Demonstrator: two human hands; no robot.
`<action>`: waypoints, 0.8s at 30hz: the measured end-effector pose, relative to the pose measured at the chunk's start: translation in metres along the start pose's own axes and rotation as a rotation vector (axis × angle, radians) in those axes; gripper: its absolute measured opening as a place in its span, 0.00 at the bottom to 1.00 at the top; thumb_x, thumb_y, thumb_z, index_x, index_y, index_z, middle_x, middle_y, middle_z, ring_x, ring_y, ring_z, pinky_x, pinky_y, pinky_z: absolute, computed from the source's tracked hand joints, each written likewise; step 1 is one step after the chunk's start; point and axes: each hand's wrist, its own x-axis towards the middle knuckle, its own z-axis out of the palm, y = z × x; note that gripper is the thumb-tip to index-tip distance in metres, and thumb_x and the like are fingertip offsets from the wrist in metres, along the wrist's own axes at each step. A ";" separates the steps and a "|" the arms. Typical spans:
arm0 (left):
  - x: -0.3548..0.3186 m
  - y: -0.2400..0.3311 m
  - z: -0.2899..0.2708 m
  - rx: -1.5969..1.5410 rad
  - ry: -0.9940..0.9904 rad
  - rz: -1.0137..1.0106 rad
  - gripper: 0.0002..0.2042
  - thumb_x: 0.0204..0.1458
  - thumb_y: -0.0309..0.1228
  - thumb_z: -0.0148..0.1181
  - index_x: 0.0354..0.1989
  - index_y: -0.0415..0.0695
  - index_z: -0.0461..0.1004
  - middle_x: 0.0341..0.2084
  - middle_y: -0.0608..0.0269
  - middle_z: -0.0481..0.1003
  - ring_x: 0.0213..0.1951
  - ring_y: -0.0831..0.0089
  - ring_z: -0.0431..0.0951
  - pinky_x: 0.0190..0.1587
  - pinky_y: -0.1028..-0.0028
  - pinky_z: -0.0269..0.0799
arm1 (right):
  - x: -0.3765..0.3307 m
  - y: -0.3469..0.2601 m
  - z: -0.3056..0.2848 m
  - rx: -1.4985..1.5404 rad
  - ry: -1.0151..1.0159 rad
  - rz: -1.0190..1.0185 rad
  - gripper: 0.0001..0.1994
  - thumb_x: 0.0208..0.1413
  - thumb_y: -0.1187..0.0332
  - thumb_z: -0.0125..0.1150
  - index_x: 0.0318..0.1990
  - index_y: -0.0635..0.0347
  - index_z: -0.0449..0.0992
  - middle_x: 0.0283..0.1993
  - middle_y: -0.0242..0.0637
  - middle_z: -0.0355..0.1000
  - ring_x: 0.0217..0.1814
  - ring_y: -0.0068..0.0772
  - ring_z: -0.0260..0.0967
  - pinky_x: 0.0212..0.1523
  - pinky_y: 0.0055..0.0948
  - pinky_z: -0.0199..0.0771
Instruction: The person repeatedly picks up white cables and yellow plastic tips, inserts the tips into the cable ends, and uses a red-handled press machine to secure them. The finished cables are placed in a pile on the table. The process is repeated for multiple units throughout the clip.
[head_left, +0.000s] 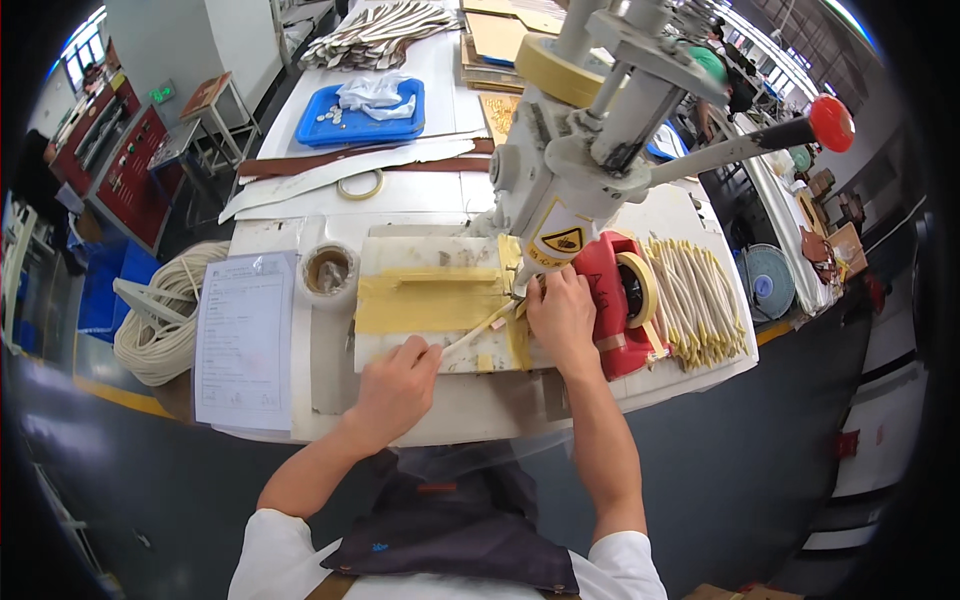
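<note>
Bright, even overhead light, daylight from windows far up-left of left hand [395, 385]. Soft short shadows under both hands. Slight glare on white press [560, 170] above right hand [562, 312]. Heavy fisheye bend, dark vignette at corners. Centre sharp, bkgd soft.

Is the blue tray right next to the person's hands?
No, the blue tray sits far up the table, well beyond the left hand and right hand at the press.

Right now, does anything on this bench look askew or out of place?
Nothing stands out as damaged or spilled. The left hand and right hand hold a pale strip at the press; finished strips lie bundled beside the tape dispenser.
</note>
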 end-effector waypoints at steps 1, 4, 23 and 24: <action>0.002 -0.001 0.001 -0.012 0.002 0.005 0.08 0.54 0.25 0.64 0.42 0.41 0.80 0.30 0.64 0.72 0.28 0.67 0.78 0.26 0.69 0.73 | 0.002 0.001 -0.001 -0.003 -0.012 -0.015 0.16 0.60 0.65 0.62 0.49 0.69 0.77 0.62 0.52 0.72 0.50 0.58 0.72 0.53 0.48 0.75; 0.008 -0.004 0.005 -0.046 -0.006 0.017 0.10 0.53 0.22 0.64 0.44 0.40 0.80 0.30 0.63 0.72 0.27 0.67 0.78 0.26 0.69 0.73 | 0.002 0.005 0.002 0.005 0.021 -0.062 0.13 0.60 0.66 0.61 0.43 0.70 0.77 0.54 0.53 0.73 0.47 0.58 0.72 0.51 0.49 0.74; 0.020 -0.005 0.010 -0.016 -0.078 0.103 0.19 0.45 0.19 0.62 0.49 0.38 0.78 0.31 0.62 0.70 0.27 0.66 0.77 0.27 0.68 0.72 | 0.005 0.000 0.002 -0.043 0.001 -0.053 0.14 0.62 0.65 0.57 0.31 0.69 0.79 0.39 0.54 0.75 0.45 0.58 0.72 0.48 0.50 0.74; 0.020 -0.005 0.011 -0.022 -0.075 0.103 0.18 0.45 0.19 0.62 0.48 0.38 0.78 0.31 0.62 0.70 0.27 0.66 0.77 0.27 0.68 0.72 | 0.005 0.000 0.002 -0.039 -0.002 -0.049 0.14 0.62 0.65 0.56 0.31 0.69 0.79 0.39 0.54 0.76 0.45 0.58 0.72 0.48 0.50 0.74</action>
